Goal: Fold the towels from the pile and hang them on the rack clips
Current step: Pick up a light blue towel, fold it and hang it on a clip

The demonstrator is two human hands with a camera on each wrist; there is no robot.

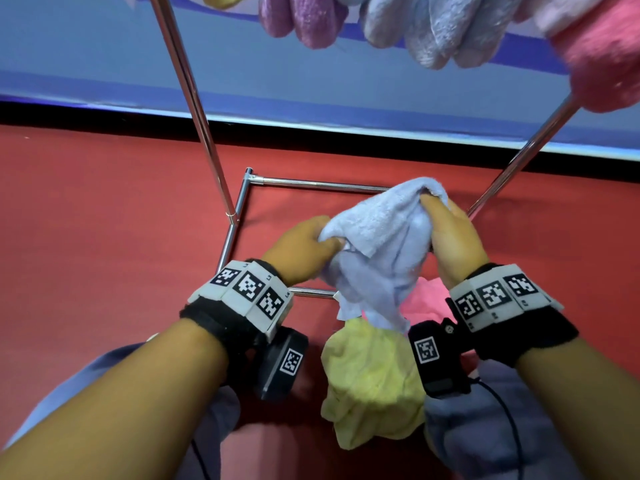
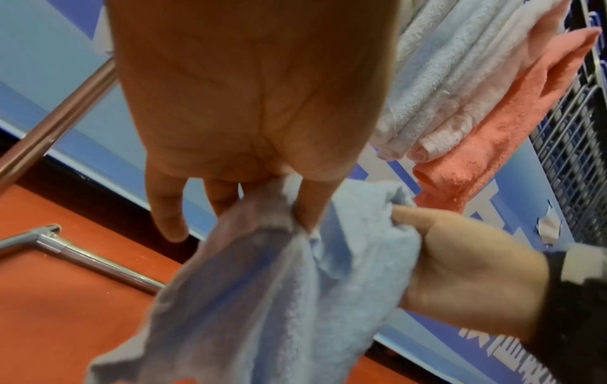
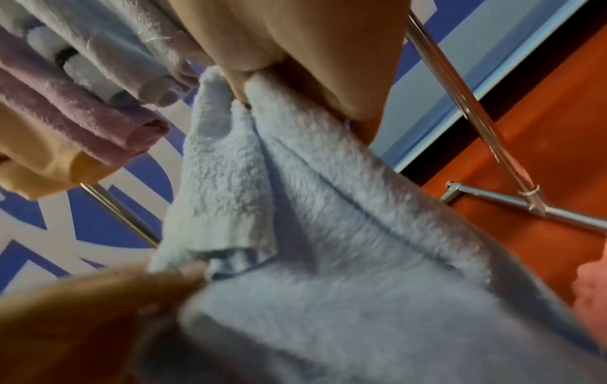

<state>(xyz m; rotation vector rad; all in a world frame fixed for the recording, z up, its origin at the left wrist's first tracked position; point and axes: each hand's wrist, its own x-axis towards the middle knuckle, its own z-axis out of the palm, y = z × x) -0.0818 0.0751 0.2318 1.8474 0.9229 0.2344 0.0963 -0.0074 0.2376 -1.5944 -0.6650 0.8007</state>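
Observation:
Both hands hold a crumpled light blue towel (image 1: 377, 251) in the air above the pile. My left hand (image 1: 304, 247) pinches its left edge between thumb and finger, and my right hand (image 1: 446, 233) grips its upper right corner. The same light blue towel (image 2: 262, 285) hangs down from the pinch in the left wrist view, and fills the right wrist view (image 3: 328, 233). Under it lie a yellow towel (image 1: 370, 382) and a pink towel (image 1: 426, 299). Folded purple (image 1: 304, 19), pale blue (image 1: 426, 32) and pink (image 1: 606, 53) towels hang from the rack overhead.
The rack's chrome uprights (image 1: 194, 109) slant down to a metal base frame (image 1: 242, 209) on the red floor (image 1: 104, 220). A blue and white wall panel (image 1: 104, 64) stands behind. My knees in grey-blue trousers (image 1: 485, 427) flank the pile.

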